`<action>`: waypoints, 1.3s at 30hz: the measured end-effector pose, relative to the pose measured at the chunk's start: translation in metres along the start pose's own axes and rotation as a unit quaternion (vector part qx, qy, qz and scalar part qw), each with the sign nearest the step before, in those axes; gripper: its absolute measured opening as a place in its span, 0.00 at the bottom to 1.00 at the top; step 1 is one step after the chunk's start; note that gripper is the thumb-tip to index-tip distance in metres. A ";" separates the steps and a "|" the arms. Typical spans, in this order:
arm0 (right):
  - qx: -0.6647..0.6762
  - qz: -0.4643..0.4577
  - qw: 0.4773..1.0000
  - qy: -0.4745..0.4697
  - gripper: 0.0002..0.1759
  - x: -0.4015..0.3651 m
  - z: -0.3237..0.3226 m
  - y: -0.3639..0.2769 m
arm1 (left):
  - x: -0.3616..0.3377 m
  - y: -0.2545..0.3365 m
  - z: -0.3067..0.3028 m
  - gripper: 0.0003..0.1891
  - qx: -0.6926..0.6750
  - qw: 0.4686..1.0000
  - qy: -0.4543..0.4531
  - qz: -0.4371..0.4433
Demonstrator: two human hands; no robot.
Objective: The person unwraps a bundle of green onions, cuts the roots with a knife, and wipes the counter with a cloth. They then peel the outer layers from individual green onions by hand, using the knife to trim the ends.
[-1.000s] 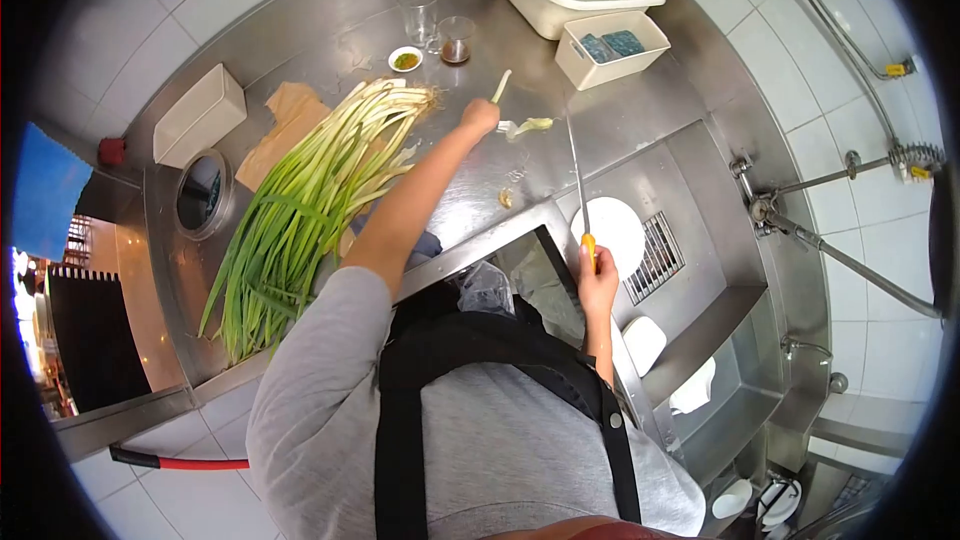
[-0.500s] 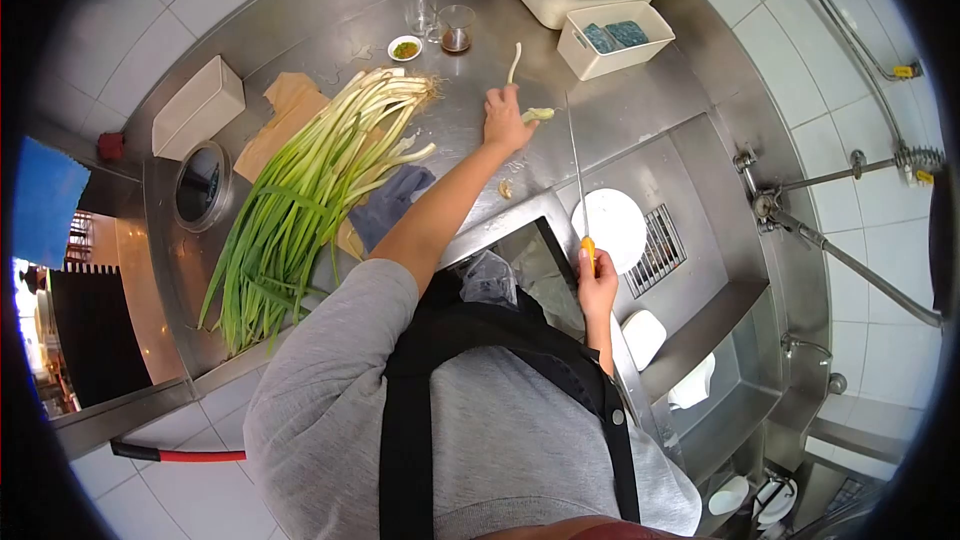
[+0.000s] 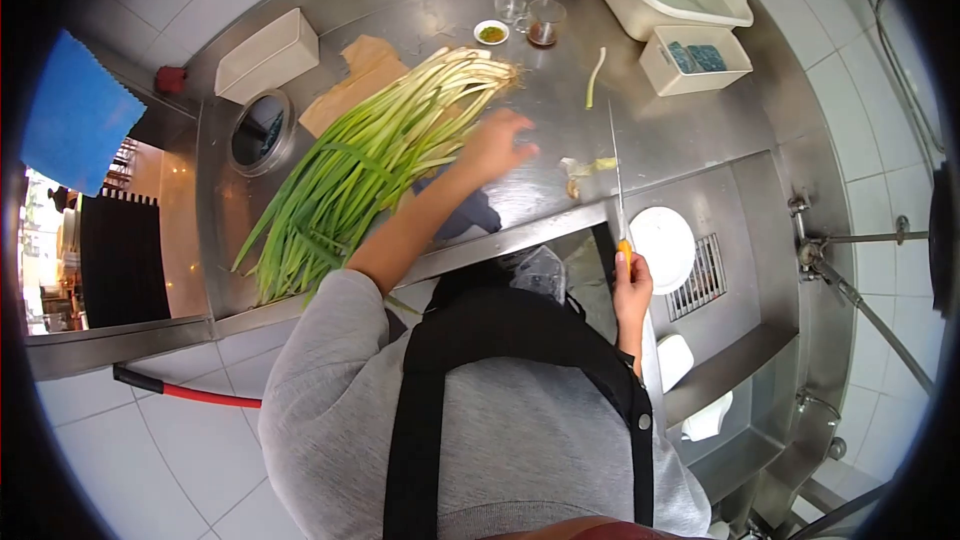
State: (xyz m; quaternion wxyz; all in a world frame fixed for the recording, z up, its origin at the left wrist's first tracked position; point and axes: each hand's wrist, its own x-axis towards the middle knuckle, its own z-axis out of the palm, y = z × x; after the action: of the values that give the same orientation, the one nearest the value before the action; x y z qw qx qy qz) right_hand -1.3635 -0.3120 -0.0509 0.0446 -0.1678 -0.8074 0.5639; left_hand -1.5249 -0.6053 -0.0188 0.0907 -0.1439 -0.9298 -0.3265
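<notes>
1. Near the frame's center, my left hand (image 3: 495, 148) is hovering by the green onions (image 3: 370, 160), fingers spread and holding nothing visible; whether it is touching them, I cannot tell.
2. My right hand (image 3: 633, 290) is pinching the orange-handled knife (image 3: 619, 202), its blade pointing up the frame.
3. I am apparently pausing between stalks; taking another would call for closing my fingers on one, clear of the blade.
4. A lone stalk (image 3: 596, 78) is lying upper center, my left hand now reaching farther from it than a half-second earlier.
</notes>
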 end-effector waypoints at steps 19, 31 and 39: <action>-0.002 0.017 0.991 -0.133 0.13 -0.012 0.057 -0.046 | -0.064 -0.090 -0.078 0.15 0.201 0.934 -0.104 -0.276; -0.142 -0.008 0.990 -0.009 0.21 -0.021 0.010 -0.056 | -0.008 -0.045 -0.187 0.12 -0.386 0.894 0.056 -0.219; -0.337 0.022 0.939 -0.067 0.27 0.071 0.020 -0.092 | 0.055 0.020 -0.163 0.12 -0.235 0.967 -0.045 -0.084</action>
State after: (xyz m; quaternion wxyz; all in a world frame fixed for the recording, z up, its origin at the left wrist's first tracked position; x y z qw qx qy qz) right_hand -1.4555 -0.3351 0.0187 -0.0817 -0.1527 -0.9473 0.2694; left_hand -1.5579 -0.6824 0.1326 -0.0148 -0.0972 -0.8390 -0.5352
